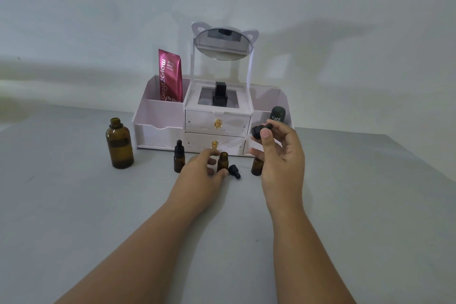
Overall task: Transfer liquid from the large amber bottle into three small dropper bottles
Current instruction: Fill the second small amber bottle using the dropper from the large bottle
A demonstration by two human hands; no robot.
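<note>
The large amber bottle point(119, 143) stands upright on the grey table point(345, 205), at the left, near the left end of the white organizer point(158, 121). It has no cap, its mouth is open, and through the brown glass I see a darker band around the middle; how much liquid is inside I cannot tell.

Three small dropper bottles stand in a row in front of the organizer drawers. The left small bottle point(179, 160) has its black dropper cap on. The middle small bottle point(222, 161) is open, and my left hand point(202, 170) holds it with the fingers curled loosely around its lower part. Just to its right a black dropper cap point(234, 172) lies on its side on the table. The right small bottle point(257, 166) is partly hidden behind my right hand point(281, 155).

My right hand is raised above the table and pinches another dropper point(261, 130) between thumb and fingers; its clear glass tube points left and down toward the middle bottle.

In the organizer, the far left compartment holds a pink tube point(170, 76) with the words "Glad2Glow", "Retinol Bright" and "10x". The right compartment holds a dark green container point(277, 114) marked "Kahf". A black bottle point(220, 95) sits in the centre tray under the round mirror point(223, 43) with cat ears.
</note>
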